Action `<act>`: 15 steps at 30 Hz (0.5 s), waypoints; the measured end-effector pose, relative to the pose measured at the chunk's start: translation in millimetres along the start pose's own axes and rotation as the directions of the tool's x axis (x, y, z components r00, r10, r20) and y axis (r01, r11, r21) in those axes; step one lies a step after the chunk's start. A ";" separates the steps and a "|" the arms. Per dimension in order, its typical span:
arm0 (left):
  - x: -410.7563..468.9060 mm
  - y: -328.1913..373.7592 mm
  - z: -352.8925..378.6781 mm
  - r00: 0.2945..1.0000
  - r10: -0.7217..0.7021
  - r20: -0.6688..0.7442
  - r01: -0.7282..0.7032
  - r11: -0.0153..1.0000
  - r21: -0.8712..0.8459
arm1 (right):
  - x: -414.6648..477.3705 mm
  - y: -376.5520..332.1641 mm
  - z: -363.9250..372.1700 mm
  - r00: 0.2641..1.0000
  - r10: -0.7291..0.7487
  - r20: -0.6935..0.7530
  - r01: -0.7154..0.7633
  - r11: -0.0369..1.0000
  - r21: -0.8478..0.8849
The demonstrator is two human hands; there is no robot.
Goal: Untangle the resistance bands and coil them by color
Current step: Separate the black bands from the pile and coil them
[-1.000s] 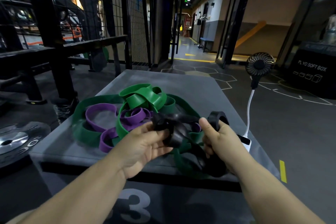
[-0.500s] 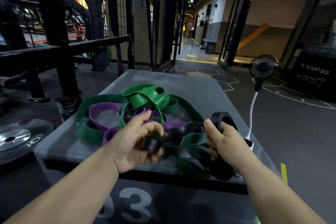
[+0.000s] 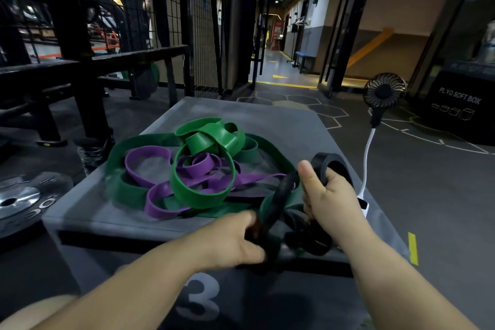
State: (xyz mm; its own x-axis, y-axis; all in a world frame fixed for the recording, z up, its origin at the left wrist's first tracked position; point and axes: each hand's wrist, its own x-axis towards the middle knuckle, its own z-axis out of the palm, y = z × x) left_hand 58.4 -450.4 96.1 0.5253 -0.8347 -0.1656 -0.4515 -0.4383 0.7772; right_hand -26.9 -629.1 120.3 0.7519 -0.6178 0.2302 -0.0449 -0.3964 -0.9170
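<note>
Black flat rubber band (image 3: 280,198) runs diagonally, near-left to far-right: left hand (image 3: 230,238) clenches near end, right hand (image 3: 329,195) grips far loop.

A grey padded box (image 3: 267,120) marked 3 fills the near middle, with a small black fan (image 3: 385,91) on a white stalk at its right edge, a black crate (image 3: 460,118) lettered PLYO SOFT BOX far right, a weight plate (image 3: 18,201) on the floor at left, and a black rack (image 3: 67,35) far left.
</note>
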 end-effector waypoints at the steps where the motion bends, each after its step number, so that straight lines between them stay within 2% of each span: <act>1: 1.0 0.1 -0.5 0.998 -0.006 -0.058 0.007 1.000 0.016 | 0.9 -1.2 -1.5 1.000 0.016 -0.002 -0.016 1.000 0.018; 4: 3.2 -2.3 -1.5 0.983 0.057 -0.172 -0.066 0.997 -0.048 | 0.6 -5.3 -6.1 0.996 0.080 0.030 -0.082 0.995 0.060; 6: 5.3 -4.4 -3.0 0.961 0.096 -0.260 -0.143 0.976 -0.167 | -1.9 -8.4 -7.0 0.989 0.108 0.098 -0.117 0.989 0.086; 8: 2.5 -0.7 -8.0 0.945 0.102 -0.311 -0.220 0.902 -0.372 | -5.5 -11.3 -5.5 0.975 0.152 0.161 -0.169 0.981 0.098; 10: -3.9 5.7 -15.6 0.929 0.166 -0.331 -0.318 0.816 -0.483 | -8.3 -11.6 -2.7 0.961 0.181 0.211 -0.197 0.979 0.059; 12: -10.9 11.6 -20.8 0.906 0.265 -0.330 -0.407 0.763 -0.503 | -11.5 -11.1 0.7 0.947 0.174 0.271 -0.188 0.982 0.025; 15: -15.1 16.9 -23.9 0.844 0.318 -0.432 -0.487 0.791 -0.370 | -18.4 -12.5 5.9 0.906 0.150 0.395 -0.166 0.986 0.008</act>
State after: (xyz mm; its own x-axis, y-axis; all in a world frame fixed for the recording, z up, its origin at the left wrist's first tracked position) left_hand 60.0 -437.3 126.2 0.6117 -0.6995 0.3695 -0.3463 0.1831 0.9201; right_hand -36.3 -608.8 125.6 0.9348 -0.3505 -0.0574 -0.1640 -0.2828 -0.9450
